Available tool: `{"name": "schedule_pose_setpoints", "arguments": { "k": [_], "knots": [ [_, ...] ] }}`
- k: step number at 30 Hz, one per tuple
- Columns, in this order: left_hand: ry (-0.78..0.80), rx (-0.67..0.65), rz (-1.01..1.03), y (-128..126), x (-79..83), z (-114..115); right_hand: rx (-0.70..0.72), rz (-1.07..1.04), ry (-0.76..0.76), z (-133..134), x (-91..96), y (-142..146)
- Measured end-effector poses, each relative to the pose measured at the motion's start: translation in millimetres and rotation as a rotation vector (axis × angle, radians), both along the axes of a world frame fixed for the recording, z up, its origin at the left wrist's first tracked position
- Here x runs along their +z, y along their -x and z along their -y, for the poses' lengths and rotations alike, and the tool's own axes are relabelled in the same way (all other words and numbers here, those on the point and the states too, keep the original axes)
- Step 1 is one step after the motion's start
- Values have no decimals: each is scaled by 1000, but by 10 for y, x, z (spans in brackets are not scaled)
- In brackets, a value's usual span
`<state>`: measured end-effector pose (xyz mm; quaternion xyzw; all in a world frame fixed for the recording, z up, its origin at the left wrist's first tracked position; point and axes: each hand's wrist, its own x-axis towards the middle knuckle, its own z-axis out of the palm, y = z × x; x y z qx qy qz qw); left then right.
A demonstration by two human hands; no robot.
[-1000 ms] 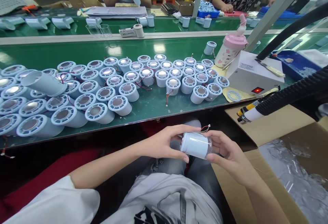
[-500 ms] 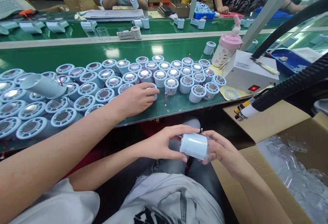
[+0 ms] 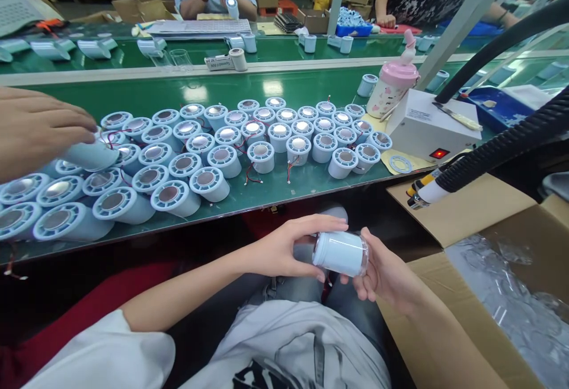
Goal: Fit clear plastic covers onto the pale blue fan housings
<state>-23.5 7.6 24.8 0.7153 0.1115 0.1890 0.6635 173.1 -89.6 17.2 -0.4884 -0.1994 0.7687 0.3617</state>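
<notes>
Above my lap, a light-blue plastic cylinder [image 3: 340, 252] lies on its side between my hands. My left hand [image 3: 284, 249] grips its left end, thumb below and fingers above. A clear plastic cover [image 3: 365, 258] sits around the cylinder's right end. My right hand [image 3: 384, 273] holds that covered end, its palm against it and its fingers curled underneath. On the green bench stand several similar light-blue cylinders [image 3: 261, 156] with round metal discs on top and thin wires.
A co-worker's hand [image 3: 40, 131] grasps a lying blue tube [image 3: 91, 155] at left. A white box with a lit red switch [image 3: 433, 125], a pink-lidded bottle [image 3: 393, 86] and a black hose [image 3: 502, 146] stand right. An open carton [image 3: 471, 217] holds clear plastic pieces.
The co-worker's hand has left the cylinder near the bench's front edge and moved left to the lying tube. My right hand has shifted its fingers lower under the cylinder's end.
</notes>
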Motion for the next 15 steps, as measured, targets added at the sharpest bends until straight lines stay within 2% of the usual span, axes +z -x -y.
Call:
{"name": "schedule_pose_setpoints", "arguments": {
  "k": [3,5,7,10,12,13,15],
  "knots": [
    [-10,16,-52,-7,20,24,51,2,33,1,-18,21],
    [16,41,-92,-8,36,41,75,45,-17,23,-62,15],
    [80,61,-119,-6,44,51,36,174,-203,64,-109,-14],
    [252,56,-137,-1,38,49,-37,568,-694,129,-129,-83],
    [361,25,-156,0,32,39,18,809,-989,153,-108,-121],
    [392,8,-164,0,33,32,54,874,-1069,157,-94,-132],
    [378,-9,-157,2,44,17,71,839,-1060,152,-77,-136]
  ]
}}
